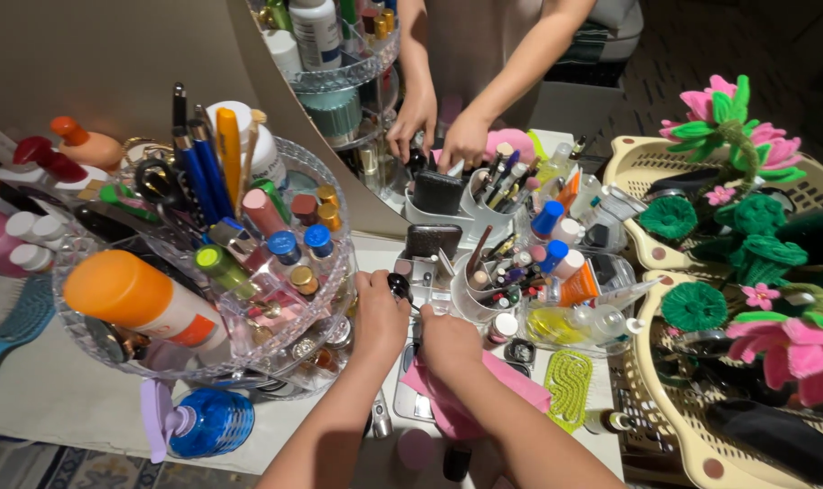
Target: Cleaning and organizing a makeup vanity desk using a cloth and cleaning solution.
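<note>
Hands, two, ours: left hand point(378, 312) clenched on a small dark bottle point(400, 286); right hand point(449, 342) pressed closed onto a pink cloth point(484, 385). One clear tiered organiser point(334, 272), one orange bottle point(144, 301), one blue pump bottle point(203, 421), two cream baskets point(651, 362). White surface point(58, 389) against a mirror point(357, 109).

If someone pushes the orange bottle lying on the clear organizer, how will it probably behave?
The orange bottle lies on its side at the rim of the clear organizer, so it would probably roll. Its smooth rounded body looks a little slippery to grip. It seems to overhang the edge slightly, so a push outward might drop it; it looks like plastic, so it is probably not fragile.
</note>
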